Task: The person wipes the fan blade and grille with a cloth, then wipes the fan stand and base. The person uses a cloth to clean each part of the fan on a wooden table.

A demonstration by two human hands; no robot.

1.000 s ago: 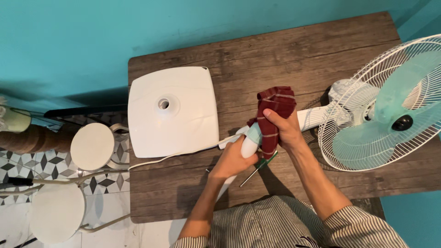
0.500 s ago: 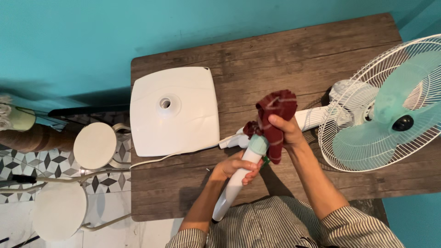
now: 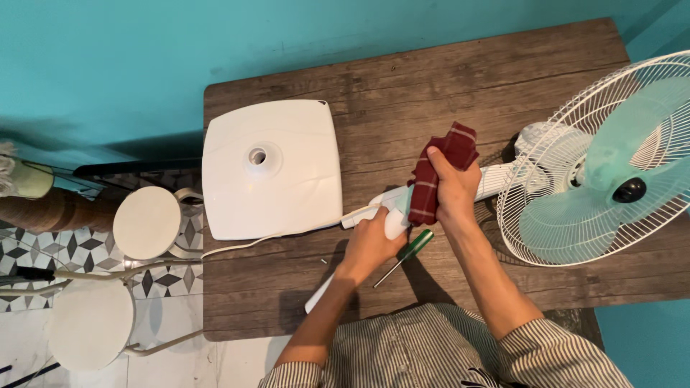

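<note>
Lowered, right hand [image 3: 453, 188] clutches red cloth [image 3: 437, 172]; left hand [image 3: 372, 241] grips white tube [image 3: 392, 215]

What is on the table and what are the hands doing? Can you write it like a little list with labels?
Left hand: wrapped round a white fan pole
Right hand: pressing a dark red checked cloth on the pole
Screwdriver: green handle, lying on the table beside the left hand
Fan base: white square, flat, hole in the middle
Fan head: white cage, pale green blades, at the right
Table: brown wood
Stools: two round white ones, left
</note>
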